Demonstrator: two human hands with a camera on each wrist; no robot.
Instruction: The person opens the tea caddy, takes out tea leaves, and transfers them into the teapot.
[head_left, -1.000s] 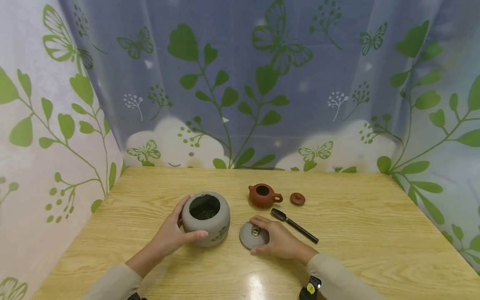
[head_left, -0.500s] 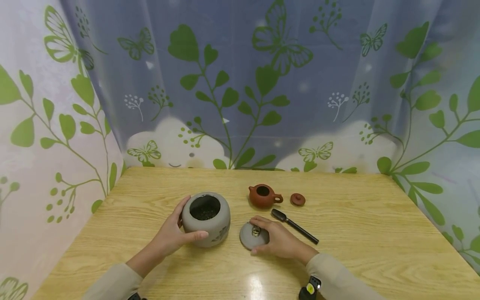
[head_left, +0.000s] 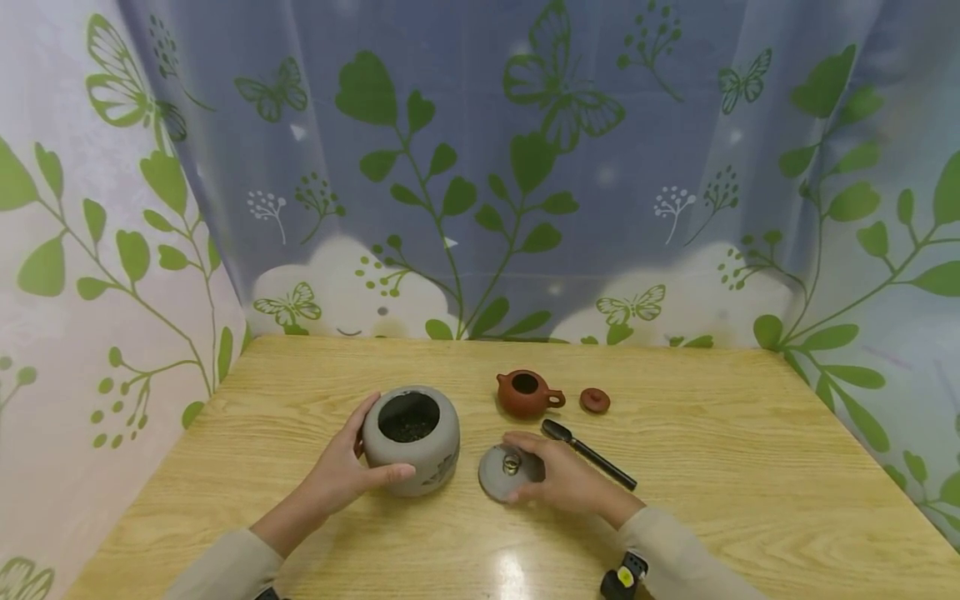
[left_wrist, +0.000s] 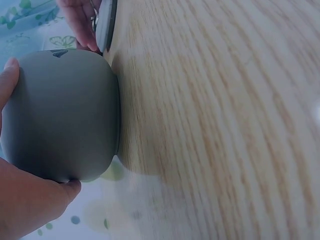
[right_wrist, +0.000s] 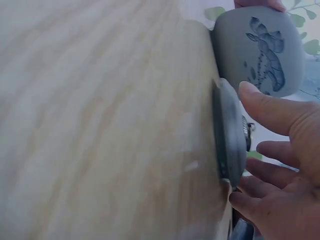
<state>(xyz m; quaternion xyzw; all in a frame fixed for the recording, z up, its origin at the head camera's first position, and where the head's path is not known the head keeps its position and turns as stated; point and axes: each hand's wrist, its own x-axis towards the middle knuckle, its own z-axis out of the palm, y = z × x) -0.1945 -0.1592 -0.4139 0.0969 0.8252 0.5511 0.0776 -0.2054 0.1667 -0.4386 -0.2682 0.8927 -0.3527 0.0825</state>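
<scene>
A round grey tea jar (head_left: 431, 458) stands on the table with its mouth uncovered and dark, loose contents inside. My left hand (head_left: 341, 467) holds its left side, fingers behind and thumb in front; the left wrist view shows the fingers wrapped on the jar wall (left_wrist: 60, 115). Right of the jar, its grey lid (head_left: 495, 479) lies flat on the table, a small metal ring on top. Over the lid's right edge is my right hand (head_left: 570, 482). In the right wrist view its fingers are spread around the lid (right_wrist: 231, 135), the thumb apart from it.
Behind the lid sits a small reddish-brown teapot (head_left: 517, 406) without its cover. The teapot lid (head_left: 595, 401) lies to its right. A black tea scoop (head_left: 600, 463) rests slantwise behind my right hand. A patterned curtain (head_left: 480, 167) closes off the table's far edge.
My right hand has loosened its hold on the grey lid and shifted slightly right. The left hand and the jar have stayed in place.
</scene>
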